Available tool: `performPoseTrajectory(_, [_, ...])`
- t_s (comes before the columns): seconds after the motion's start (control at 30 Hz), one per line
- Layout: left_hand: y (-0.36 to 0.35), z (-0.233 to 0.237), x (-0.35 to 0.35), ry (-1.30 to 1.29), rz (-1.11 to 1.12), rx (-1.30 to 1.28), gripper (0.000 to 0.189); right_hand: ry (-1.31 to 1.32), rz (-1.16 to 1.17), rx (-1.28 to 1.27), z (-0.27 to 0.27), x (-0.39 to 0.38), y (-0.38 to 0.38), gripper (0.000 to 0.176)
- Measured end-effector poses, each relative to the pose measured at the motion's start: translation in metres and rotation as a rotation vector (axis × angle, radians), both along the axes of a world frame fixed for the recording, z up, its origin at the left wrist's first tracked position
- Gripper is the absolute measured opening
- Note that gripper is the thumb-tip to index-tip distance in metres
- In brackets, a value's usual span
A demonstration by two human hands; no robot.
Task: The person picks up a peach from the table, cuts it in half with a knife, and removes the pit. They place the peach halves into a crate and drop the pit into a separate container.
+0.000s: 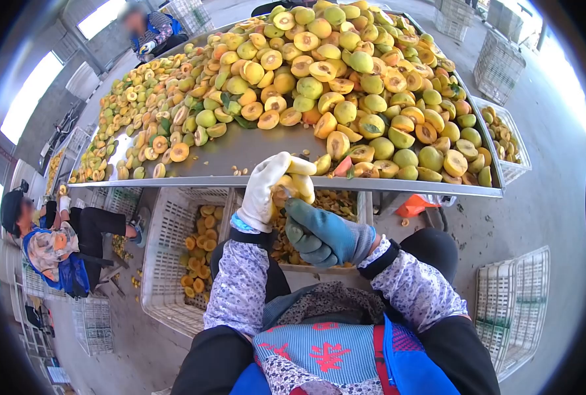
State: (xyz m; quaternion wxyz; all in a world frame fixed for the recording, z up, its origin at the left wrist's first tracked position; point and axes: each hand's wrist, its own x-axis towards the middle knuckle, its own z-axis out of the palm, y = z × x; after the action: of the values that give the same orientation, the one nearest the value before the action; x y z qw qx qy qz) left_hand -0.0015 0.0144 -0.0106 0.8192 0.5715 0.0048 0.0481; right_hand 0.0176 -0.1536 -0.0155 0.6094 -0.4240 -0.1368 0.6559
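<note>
My left hand (270,191), in a white glove with yellow-stained fingers, is closed around a small yellow fruit piece (280,196) just below the table's front edge. Against it, my right hand (322,234), in a blue-grey glove, is curled in a fist with its thumb up; whatever it grips is mostly hidden, with a small greyish tip showing between the hands. Beyond them, a heap of halved and whole yellow-green fruit (319,72) lies on the metal table (240,141). Beneath my hands sits a crate of fruit pieces (332,268).
A white crate (158,263) with fruit halves stands below at the left, and another crate (513,303) at the right. A filled crate (517,164) is beside the table's right end. Two people sit apart, one at the left (53,243), one at the far left corner (158,33).
</note>
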Motion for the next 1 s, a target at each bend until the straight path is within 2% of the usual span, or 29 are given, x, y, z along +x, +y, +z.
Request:
performPoseTrajectory(0.1, [0.007, 0.007, 0.002, 0.035, -0.151, 0.322, 0.05, -0.094, -0.016, -0.093, 0.004, -0.002, -0.004, 0.059])
performPoseTrajectory(0.13, [0.006, 0.003, 0.003, 0.033, -0.142, 0.301, 0.05, -0.103, -0.021, -0.115, 0.003, -0.003, -0.005, 0.059])
performPoseTrajectory(0.23, [-0.007, -0.006, -0.005, -0.089, -0.006, -0.148, 0.05, 0.087, 0.056, 0.184, -0.012, 0.0, -0.005, 0.058])
performPoseTrajectory(0.27, [-0.012, -0.009, -0.003, -0.078, 0.058, -0.277, 0.047, 0.077, 0.03, 0.143, -0.011, 0.001, -0.005, 0.057])
performPoseTrajectory(0.33, [-0.02, -0.006, 0.0, -0.067, 0.18, -0.3, 0.045, 0.061, -0.023, 0.063, 0.002, -0.001, -0.003, 0.056])
performPoseTrajectory(0.4, [-0.009, -0.014, 0.005, -0.081, 0.223, -0.369, 0.042, -0.308, -0.038, -0.091, -0.002, -0.005, 0.0, 0.055])
performPoseTrajectory(0.43, [-0.001, -0.011, 0.003, -0.065, 0.347, -0.451, 0.041, -0.494, -0.047, -0.165, -0.006, -0.006, 0.001, 0.054])
performPoseTrajectory(0.47, [0.02, -0.012, 0.0, -0.125, 0.364, -0.462, 0.04, -0.9, -0.172, 0.0, -0.039, -0.005, 0.001, 0.055])
performPoseTrajectory(0.5, [0.033, -0.005, -0.009, -0.183, 0.427, -0.389, 0.042, -1.084, -0.171, -0.078, -0.041, -0.003, -0.006, 0.052])
performPoseTrajectory(0.57, [0.052, 0.026, -0.036, -0.104, 0.661, -0.06, 0.048, -1.445, -0.159, -0.244, -0.042, 0.0, -0.017, 0.048])
performPoseTrajectory(0.6, [0.069, 0.036, -0.051, -0.012, 0.69, 0.122, 0.044, -1.413, -0.151, -0.335, -0.036, 0.001, -0.018, 0.038])
performPoseTrajectory(0.63, [0.095, 0.032, -0.057, 0.071, 0.816, 0.379, 0.037, -1.401, -0.202, -0.32, -0.034, 0.002, -0.018, 0.037])
performPoseTrajectory(0.7, [0.111, 0.029, -0.064, 0.239, 1.048, 1.133, 0.033, -1.37, -0.298, -0.292, -0.033, 0.002, -0.019, 0.036])
performPoseTrajectory(0.77, [0.073, 0.043, -0.051, 0.074, 0.887, 1.18, 0.032, -1.416, -0.308, -0.299, -0.04, 0.003, -0.018, 0.035])
performPoseTrajectory(0.83, [0.029, 0.033, -0.019, -0.076, 0.604, 1.041, 0.031, -1.434, -0.315, -0.297, -0.042, 0.002, -0.02, 0.035])
performPoseTrajectory(0.87, [0.007, 0.026, -0.004, -0.077, 0.457, 0.967, 0.037, -1.429, -0.321, -0.29, -0.042, 0.002, -0.022, 0.034])
performPoseTrajectory(0.9, [-0.007, 0.011, 0.016, -0.052, 0.366, 0.968, 0.051, -1.424, -0.331, -0.286, -0.042, 0.003, -0.024, 0.034])
performPoseTrajectory(0.97, [-0.024, -0.008, 0.044, 0.055, 0.2, 1.3, 0.058, -1.449, -0.299, -0.342, -0.041, 0.004, -0.028, 0.034])
performPoseTrajectory(1.0, [-0.022, -0.012, 0.053, 0.057, 0.165, 1.295, 0.057, -1.46, -0.283, -0.371, -0.041, 0.004, -0.029, 0.034])
